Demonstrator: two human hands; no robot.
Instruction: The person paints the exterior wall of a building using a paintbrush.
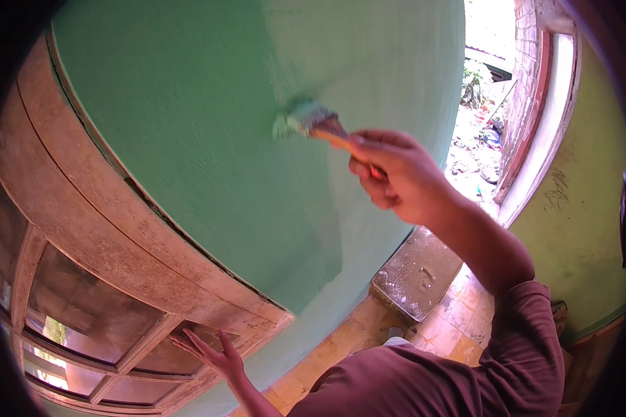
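Note:
My right hand (pixel 396 167) is closed around the handle of a paintbrush (pixel 323 124), whose bristles are coated with green paint. The bristle end meets, or is very close to, the green wall (pixel 209 132), at the border between a darker green area on the left and a paler one on the right. Low on the left, my left hand (pixel 215 353) is spread, fingers stretched out, against the wooden window frame (pixel 167 299). Nothing shows in that hand. The brush head is slightly blurred.
Glass panes (pixel 90 302) fill the window frame on the left. A worn box-like block (pixel 417 274) stands on the tiled floor (pixel 368 323) against the wall's foot. At right a doorway (pixel 480 132) opens onto plants and rubble, beside a yellow-green wall (pixel 584 208).

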